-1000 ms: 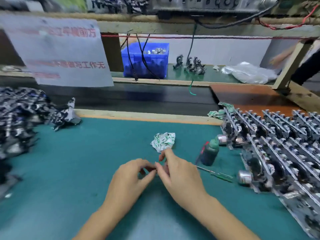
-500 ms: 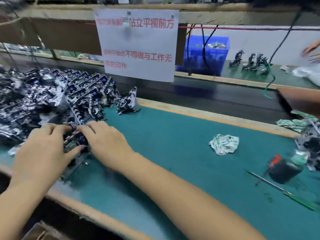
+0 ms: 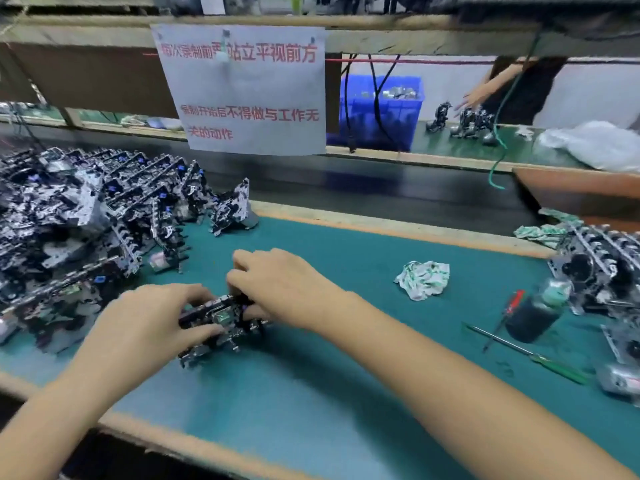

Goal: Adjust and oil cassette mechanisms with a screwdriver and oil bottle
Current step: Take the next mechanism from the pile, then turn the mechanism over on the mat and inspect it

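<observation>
A black and silver cassette mechanism (image 3: pixel 216 323) lies on the green mat just right of a big pile of the same mechanisms (image 3: pixel 69 223). My left hand (image 3: pixel 145 327) grips its near left side with curled fingers. My right hand (image 3: pixel 277 285) holds its far right end from above. To the right lie a dark oil bottle (image 3: pixel 533 317) with a pale green cap, a green-handled screwdriver (image 3: pixel 533 356) and a thin red-handled tool (image 3: pixel 509 308).
A crumpled white and green wipe (image 3: pixel 422 278) lies mid-mat. Rows of mechanisms (image 3: pixel 602 261) stand at the right edge. A paper sign (image 3: pixel 249 88) hangs ahead, over a dark conveyor belt (image 3: pixel 381 192). Behind it are a blue bin (image 3: pixel 381 109) and another person's arm (image 3: pixel 485 88).
Both hands have come away from the pile with one mechanism and moved it right, onto open mat. A second ago they were at mid-mat, fingertips together.
</observation>
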